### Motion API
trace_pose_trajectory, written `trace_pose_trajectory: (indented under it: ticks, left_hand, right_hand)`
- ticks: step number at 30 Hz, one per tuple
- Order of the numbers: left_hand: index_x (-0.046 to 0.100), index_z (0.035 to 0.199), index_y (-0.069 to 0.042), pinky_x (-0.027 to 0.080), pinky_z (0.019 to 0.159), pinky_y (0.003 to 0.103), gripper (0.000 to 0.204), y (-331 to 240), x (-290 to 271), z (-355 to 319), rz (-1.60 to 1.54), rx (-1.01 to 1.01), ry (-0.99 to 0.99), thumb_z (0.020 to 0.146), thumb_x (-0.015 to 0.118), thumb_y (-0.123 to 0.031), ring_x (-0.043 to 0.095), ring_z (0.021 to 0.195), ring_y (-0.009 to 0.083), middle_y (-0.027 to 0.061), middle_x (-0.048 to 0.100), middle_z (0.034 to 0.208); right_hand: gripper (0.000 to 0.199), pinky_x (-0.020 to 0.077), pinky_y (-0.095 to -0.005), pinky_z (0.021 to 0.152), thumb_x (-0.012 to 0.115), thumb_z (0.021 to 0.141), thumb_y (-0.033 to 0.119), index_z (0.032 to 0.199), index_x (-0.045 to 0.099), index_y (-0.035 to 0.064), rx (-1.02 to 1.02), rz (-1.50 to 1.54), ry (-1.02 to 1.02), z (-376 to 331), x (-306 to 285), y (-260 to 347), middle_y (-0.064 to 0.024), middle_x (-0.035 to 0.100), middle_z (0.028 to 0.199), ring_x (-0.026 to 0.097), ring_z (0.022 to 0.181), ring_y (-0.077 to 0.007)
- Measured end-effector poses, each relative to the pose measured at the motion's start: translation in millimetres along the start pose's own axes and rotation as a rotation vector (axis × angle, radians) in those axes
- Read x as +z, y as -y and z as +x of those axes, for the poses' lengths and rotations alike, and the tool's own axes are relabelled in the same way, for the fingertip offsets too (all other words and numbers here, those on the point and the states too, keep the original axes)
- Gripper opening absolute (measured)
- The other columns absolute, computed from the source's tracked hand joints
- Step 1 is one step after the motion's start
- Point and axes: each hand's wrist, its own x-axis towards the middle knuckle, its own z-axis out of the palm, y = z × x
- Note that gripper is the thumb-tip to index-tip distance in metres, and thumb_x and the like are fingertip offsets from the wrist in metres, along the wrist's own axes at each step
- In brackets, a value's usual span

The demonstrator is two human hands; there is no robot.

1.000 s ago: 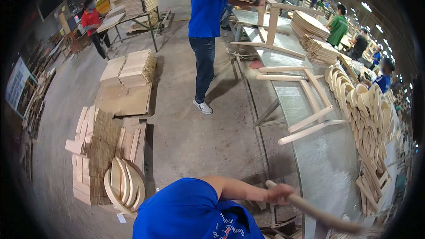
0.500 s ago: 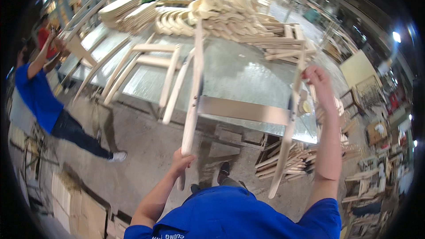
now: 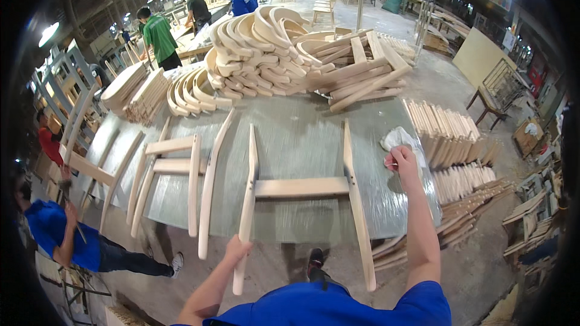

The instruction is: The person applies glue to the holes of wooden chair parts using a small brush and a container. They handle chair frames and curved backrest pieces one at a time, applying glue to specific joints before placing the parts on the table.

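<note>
A pale wooden H-shaped chair frame [image 3: 302,188], two long legs joined by a flat crossbar, lies in front of me with its upper part on the table and the leg ends past the near edge. My left hand [image 3: 236,249] is closed round the lower part of its left leg. To the right of the frame, my right hand [image 3: 401,160] is pinched just below a crumpled white cloth [image 3: 399,137]. Whatever sits between those fingertips is too small to make out.
The table [image 3: 302,127] has a shiny, film-like surface. Curved wooden parts [image 3: 254,54] are heaped at its far side, beside stacked wooden bars [image 3: 368,69]. More frames [image 3: 175,157] lie left. A co-worker in blue [image 3: 63,229] stands at left; wooden strips [image 3: 447,127] are piled right.
The chair frame has come down from a raised, tilted position onto the table. My right hand has left the frame's right leg and moved to beside the white cloth. My view has tilted up.
</note>
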Motion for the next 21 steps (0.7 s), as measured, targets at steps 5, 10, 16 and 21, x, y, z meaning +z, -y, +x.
trace_pose_trajectory:
  ticks: [5,10,16,21]
  left_hand:
    - [0.046,0.117,-0.002,0.028,0.100,0.048,0.059,-37,15,18,0.710,0.354,-0.355,0.073,0.066,-0.036,0.033,0.120,0.0368,0.0186,0.039,0.126]
    - [0.045,0.123,-0.008,0.024,0.102,0.050,0.062,-66,28,55,0.677,0.327,-0.485,0.072,0.066,-0.036,0.033,0.121,0.0365,0.0151,0.039,0.127]
    - [0.047,0.122,-0.010,0.025,0.102,0.050,0.060,-71,33,68,0.674,0.299,-0.507,0.071,0.068,-0.034,0.034,0.120,0.0365,0.0146,0.042,0.126]
    - [0.049,0.120,-0.010,0.027,0.101,0.050,0.060,-70,34,65,0.687,0.275,-0.509,0.069,0.070,-0.033,0.035,0.119,0.0366,0.0139,0.042,0.126]
  right_hand:
    - [0.014,0.0478,-0.0265,0.058,0.058,0.088,0.021,0.094,0.052,0.0094,0.134,0.415,-0.083,159,43,-18,-0.0018,0.059,0.080,0.058,0.068,-0.0123]
    - [0.022,0.0460,-0.0267,0.050,0.064,0.083,0.023,0.094,0.051,0.0093,0.087,0.667,-0.254,321,73,-22,-0.0008,0.049,0.070,0.052,0.061,-0.0125]
    - [0.036,0.0403,-0.0280,0.046,0.070,0.077,0.029,0.100,0.053,0.0074,0.094,0.524,-0.420,437,87,-18,-0.0010,0.048,0.071,0.048,0.058,-0.0137]
    - [0.046,0.0406,-0.0275,0.050,0.076,0.069,0.038,0.101,0.060,0.0092,0.291,0.670,-0.552,472,101,-18,-0.0021,0.053,0.077,0.050,0.060,-0.0150]
